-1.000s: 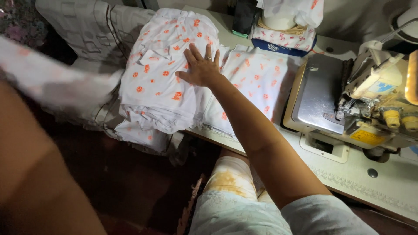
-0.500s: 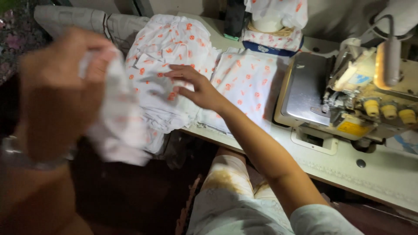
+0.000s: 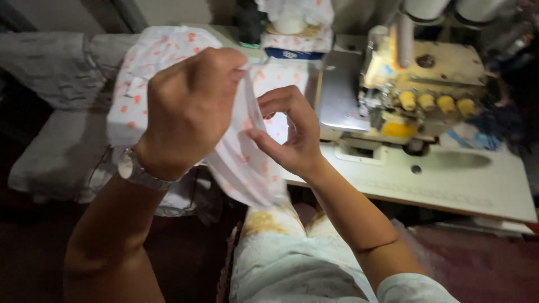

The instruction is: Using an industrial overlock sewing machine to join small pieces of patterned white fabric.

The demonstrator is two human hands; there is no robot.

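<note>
Two hands were up in front of the person, close together, and both held the same small piece of cloth (image 3: 241, 163). It was white with orange spots. The left hand (image 3: 188, 106) was curled into a fist, its back turned up, with the top edge of the cloth squeezed inside it. A silver watch (image 3: 135, 171) sat on that wrist. The right hand (image 3: 292, 132) was just beside it, palm turned toward the left one. Its thumb and fingers pinched the cloth's right edge. The cloth hung down between the hands, above the person's lap, and its low end was near the pale trousers (image 3: 292, 264).

Behind the hands lay a pile of the same spotted cloth (image 3: 146, 73) on the white table (image 3: 466, 185). The left fist hid much of that pile. To the right stood a yellow sewing machine (image 3: 421, 84) with a row of yellow knobs (image 3: 435, 102) and a flat shiny metal plate (image 3: 339, 92). At the back of the table sat more folded spotted cloth (image 3: 297, 39), and a dark thing next to it was too dim to tell. Grey cloth (image 3: 50, 67) lay off to the left, draped low beside the table. The floor below was dark.
</note>
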